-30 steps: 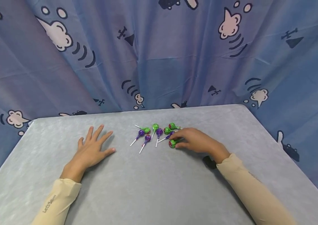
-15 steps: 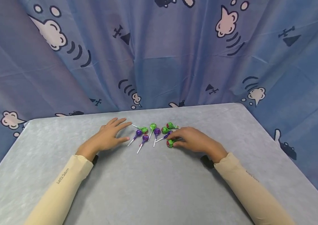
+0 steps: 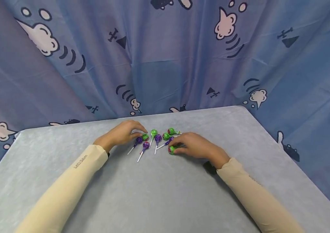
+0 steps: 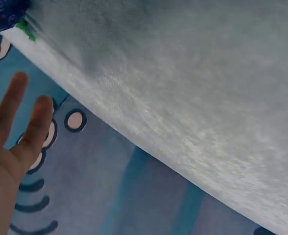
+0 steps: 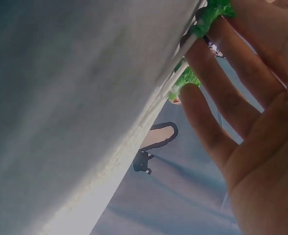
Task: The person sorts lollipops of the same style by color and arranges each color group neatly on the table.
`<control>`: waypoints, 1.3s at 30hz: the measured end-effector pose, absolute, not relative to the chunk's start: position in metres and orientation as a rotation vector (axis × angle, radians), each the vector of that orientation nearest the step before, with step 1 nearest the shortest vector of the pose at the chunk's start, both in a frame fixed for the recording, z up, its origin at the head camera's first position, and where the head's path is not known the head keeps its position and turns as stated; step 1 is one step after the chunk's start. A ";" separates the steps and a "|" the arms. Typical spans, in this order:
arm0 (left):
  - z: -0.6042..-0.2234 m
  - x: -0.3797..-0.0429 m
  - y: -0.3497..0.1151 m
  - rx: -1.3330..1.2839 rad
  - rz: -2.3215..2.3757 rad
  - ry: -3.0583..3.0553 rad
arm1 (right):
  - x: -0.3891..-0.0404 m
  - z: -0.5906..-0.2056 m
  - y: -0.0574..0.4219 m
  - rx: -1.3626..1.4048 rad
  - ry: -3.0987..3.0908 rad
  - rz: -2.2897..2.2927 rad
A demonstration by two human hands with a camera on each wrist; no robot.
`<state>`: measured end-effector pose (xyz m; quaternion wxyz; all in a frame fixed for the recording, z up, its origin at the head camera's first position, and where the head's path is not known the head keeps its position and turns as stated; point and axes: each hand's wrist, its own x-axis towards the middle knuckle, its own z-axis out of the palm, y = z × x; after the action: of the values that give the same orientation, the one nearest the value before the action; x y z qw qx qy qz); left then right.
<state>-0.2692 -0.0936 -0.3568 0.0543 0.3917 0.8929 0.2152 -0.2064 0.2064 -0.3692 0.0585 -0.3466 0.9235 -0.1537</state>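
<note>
Several wrapped lollipops lie on the table, some purple, some green, most with white sticks showing. My left hand (image 3: 124, 132) reaches over the left end of the group, fingers and thumb apart around a green lollipop (image 3: 145, 137). A purple lollipop (image 3: 139, 140) lies just below that thumb; it also shows in the left wrist view (image 4: 8, 14). My right hand (image 3: 197, 145) is at the right end, its thumb against a green-and-red lollipop (image 3: 171, 149). Its fingers look nearly straight in the right wrist view, beside green wrapper (image 5: 217, 12). The fingertips partly cover another purple lollipop (image 3: 169, 140).
In the middle of the group are a green lollipop (image 3: 153, 133) and two purple ones. Two more green lollipops sit behind the right fingertips. The grey-covered table (image 3: 141, 194) ends at a blue patterned curtain (image 3: 159, 81) along the back and right.
My left hand has moved right from the left part of the table to the lollipops, its fingers drawing closer together. The right hand keeps its place, and the head view has shifted slightly.
</note>
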 end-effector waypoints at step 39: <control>-0.360 -0.280 -0.094 0.984 0.596 2.852 | -0.205 -0.368 0.207 -1.048 2.801 -0.450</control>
<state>-0.2797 -0.0940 -0.3605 0.0334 0.3198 0.9269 0.1936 -0.2054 0.2069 -0.3681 0.0589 -0.3459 0.9246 -0.1485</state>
